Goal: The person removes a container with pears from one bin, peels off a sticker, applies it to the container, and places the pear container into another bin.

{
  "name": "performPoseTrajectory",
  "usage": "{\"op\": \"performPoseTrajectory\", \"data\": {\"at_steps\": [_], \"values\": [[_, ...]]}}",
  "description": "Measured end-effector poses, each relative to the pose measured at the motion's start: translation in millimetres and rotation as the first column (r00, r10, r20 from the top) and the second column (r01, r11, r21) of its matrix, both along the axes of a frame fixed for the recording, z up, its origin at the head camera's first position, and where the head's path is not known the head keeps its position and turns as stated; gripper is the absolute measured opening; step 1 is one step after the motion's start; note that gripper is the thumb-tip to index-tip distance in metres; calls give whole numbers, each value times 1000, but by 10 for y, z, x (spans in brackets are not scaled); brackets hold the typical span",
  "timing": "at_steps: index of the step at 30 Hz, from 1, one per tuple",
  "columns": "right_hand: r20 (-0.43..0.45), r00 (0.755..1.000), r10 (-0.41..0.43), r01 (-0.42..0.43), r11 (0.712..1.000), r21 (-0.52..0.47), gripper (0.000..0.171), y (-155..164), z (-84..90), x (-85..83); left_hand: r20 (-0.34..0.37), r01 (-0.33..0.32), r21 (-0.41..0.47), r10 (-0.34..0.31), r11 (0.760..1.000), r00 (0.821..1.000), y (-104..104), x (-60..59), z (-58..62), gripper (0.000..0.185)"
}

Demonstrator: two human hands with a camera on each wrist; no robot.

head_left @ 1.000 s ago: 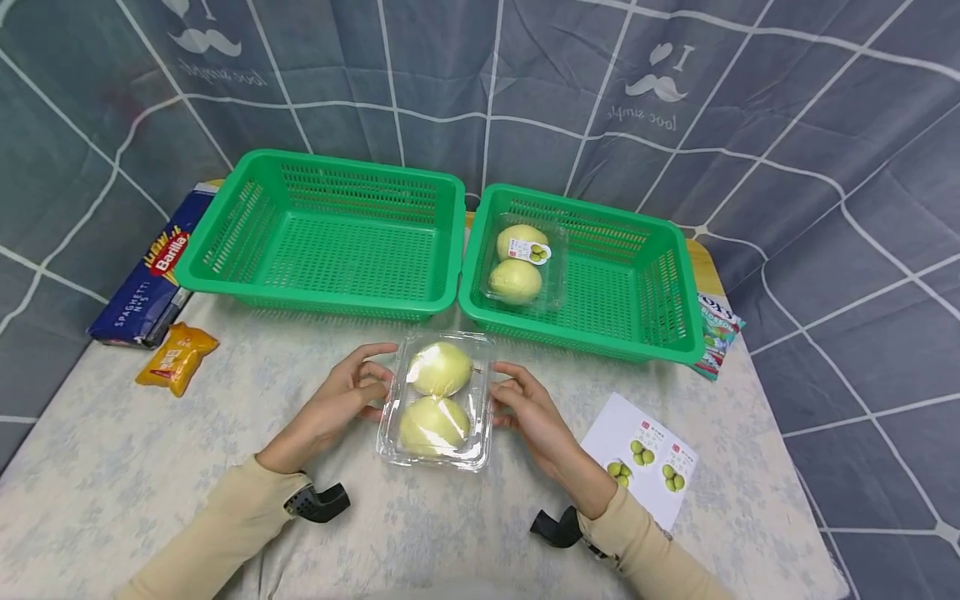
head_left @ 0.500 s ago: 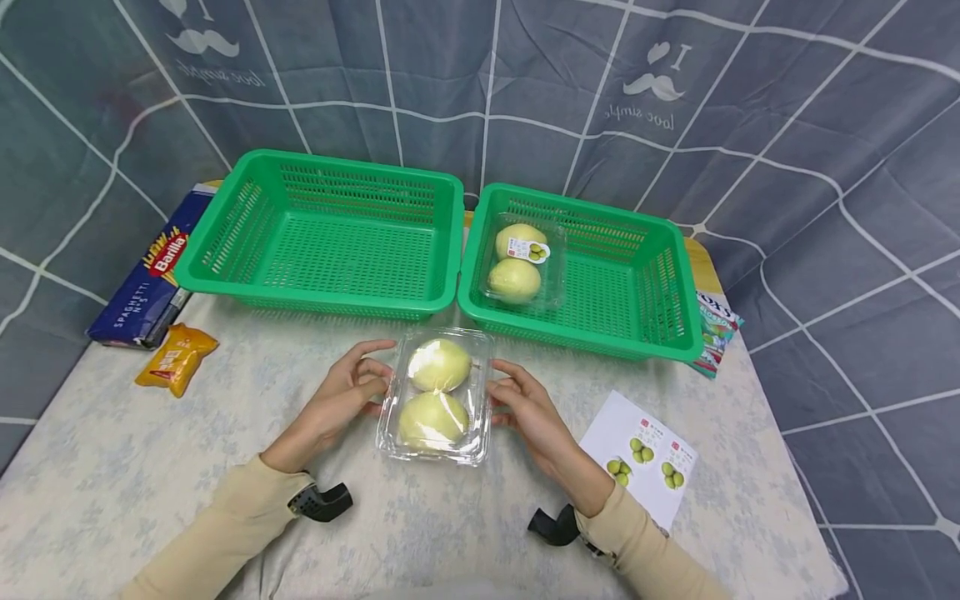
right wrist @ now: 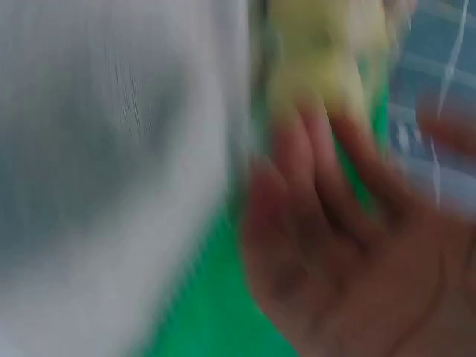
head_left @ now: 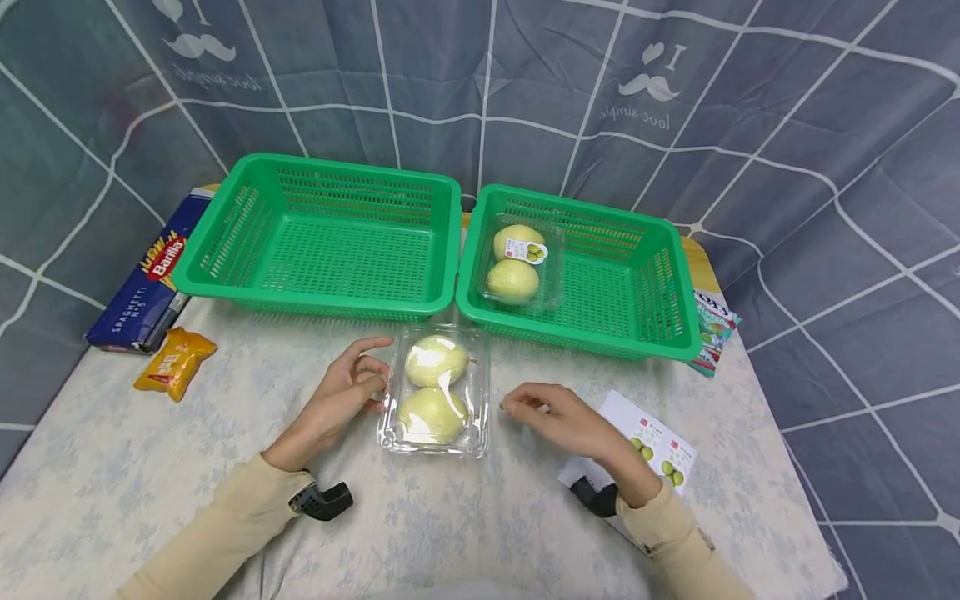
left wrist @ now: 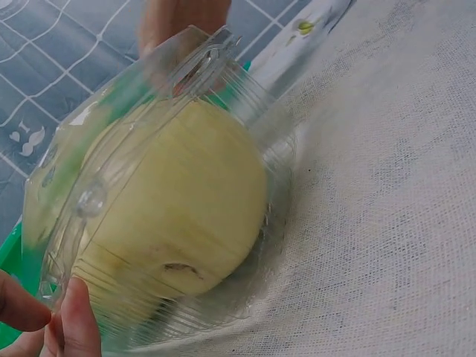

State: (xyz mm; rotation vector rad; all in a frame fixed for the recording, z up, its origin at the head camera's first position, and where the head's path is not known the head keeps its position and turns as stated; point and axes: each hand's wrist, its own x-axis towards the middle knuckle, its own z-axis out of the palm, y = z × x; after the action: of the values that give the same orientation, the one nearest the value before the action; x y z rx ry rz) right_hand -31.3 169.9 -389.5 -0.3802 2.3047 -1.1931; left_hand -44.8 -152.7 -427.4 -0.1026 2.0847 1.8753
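labelling looks like the step in hand: your left hand (head_left: 341, 400) pinches the edge of the clear fruit box (head_left: 437, 390) on the cloth before the baskets, your right hand (head_left: 558, 417) hangs free, fingers loosely curled, beside the sticker sheet (head_left: 660, 450), so next peel one cleanly.

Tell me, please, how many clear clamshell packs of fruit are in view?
2: one clamshell pack on the table by the left hand, one labelled pack inside the right green basket.

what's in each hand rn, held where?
Left hand holds the clear fruit box at its left edge, fingertips on the rim. Right hand holds nothing, off the box.
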Motion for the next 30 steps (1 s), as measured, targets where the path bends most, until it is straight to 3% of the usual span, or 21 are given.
{"op": "performPoseTrajectory", "data": {"at_steps": [2, 4, 9, 13, 21, 30], "values": [[-54, 982, 179, -173, 980, 102, 31, 238, 115, -5, 1, 1, 6, -1, 1000, 1000, 3, -4, 2, 63], [-69, 965, 254, -239, 954, 180, 29, 464, 230, 11, 1, 2, 12, -2, 1000, 1000, 5, -10, 9, 64], [-123, 978, 165, -112, 929, 354, 29, 891, 402, 86, 3, 3, 19, -3, 1000, 1000, 7, -21, 26, 64], [-112, 990, 84, -29, 906, 423, 22, 1130, 406, 152, 7, 4, 20, -4, 1000, 1000, 9, -19, 34, 65], [41, 999, 12, -27, 920, 390, 18, 1241, 81, 250, 3, 2, 28, -2, 1000, 1000, 7, -21, 32, 63], [39, 999, -23, 5, 915, 402, 22, 1200, -108, 311, 16, 3, 11, -3, 1000, 1000, 0, -24, -11, 63]]}}
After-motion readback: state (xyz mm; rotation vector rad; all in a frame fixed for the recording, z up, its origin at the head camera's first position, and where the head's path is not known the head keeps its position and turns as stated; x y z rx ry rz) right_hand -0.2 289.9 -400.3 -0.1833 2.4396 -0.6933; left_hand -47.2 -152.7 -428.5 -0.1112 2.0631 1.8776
